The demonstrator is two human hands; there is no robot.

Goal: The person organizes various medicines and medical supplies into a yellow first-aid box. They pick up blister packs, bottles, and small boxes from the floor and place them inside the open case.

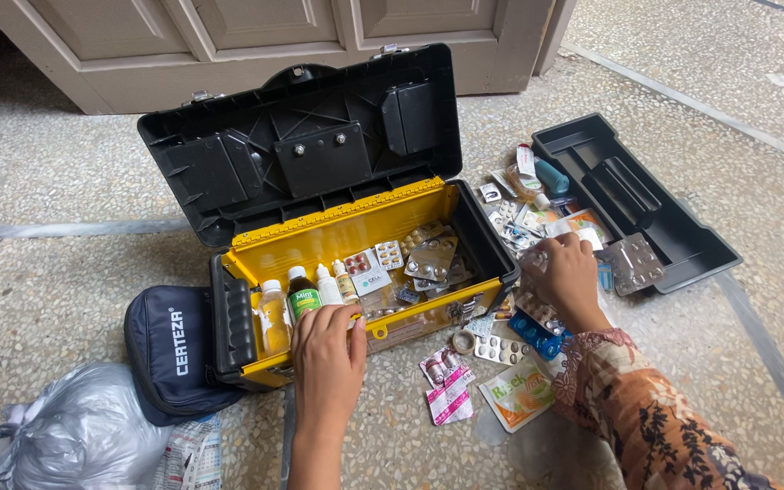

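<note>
Fingers (348, 328) touch upright green bottle (301, 297).

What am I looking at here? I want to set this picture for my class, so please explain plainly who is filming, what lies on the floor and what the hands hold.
There is no machine here. A camera worn on a person's head looks down at their own two bare hands. On the speckled stone floor stands an open yellow and black toolbox, lid up, holding small bottles and pill strips. The left hand rests on the box's front edge by the bottles; whether it grips anything is hidden. The right hand, in a patterned sleeve, reaches into a loose pile of medicine strips and sachets beside the box; its fingers seem to close on a strip, but that is unclear. A black tray lies to the right, a dark blue pouch and a grey plastic bag to the left.
</note>
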